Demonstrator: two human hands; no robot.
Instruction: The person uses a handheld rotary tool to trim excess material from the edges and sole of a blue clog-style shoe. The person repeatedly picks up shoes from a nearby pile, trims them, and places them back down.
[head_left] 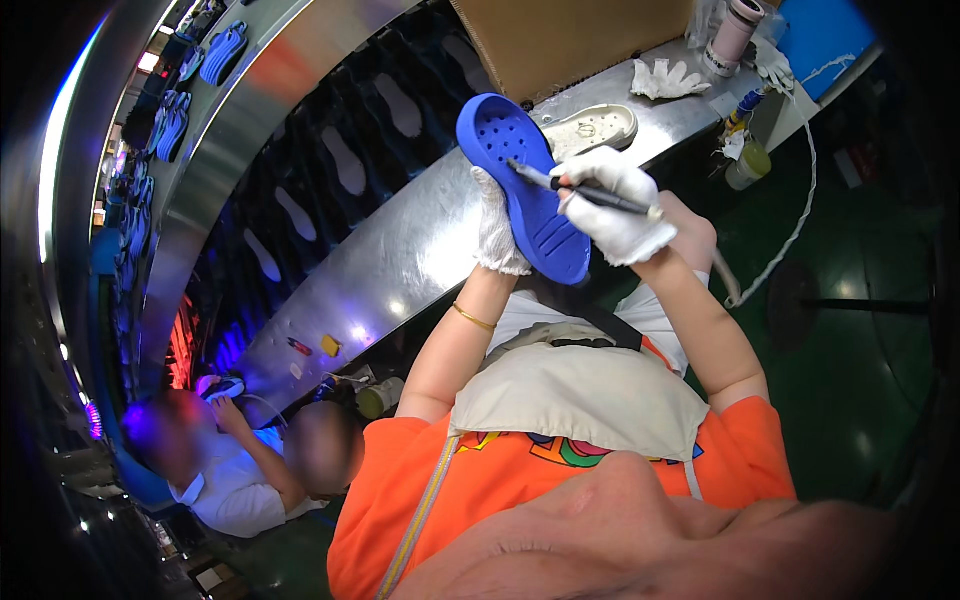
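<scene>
In front of me a blue shoe sole (547,222) is held up at a tilt, small holes across its far end and grooves at its near end. My left hand (495,228), in a white knit glove, grips it along its left edge. My right hand (618,205), gloved too, is closed round a slim pen-like tool (534,175) with a dark handle. The tool's tip is at the holed part of the sole; whether it touches I cannot tell. Behind the sole lies a cream-coloured sole (598,127) on the metal bench (425,235).
A cardboard box (580,45), a white glove (668,80) and a pink tumbler (735,40) stand or lie at the bench's far side. Pale insole shapes (345,163) line a dark belt. Blue shoes (224,53) sit on an upper shelf. Another person (240,480) works at left.
</scene>
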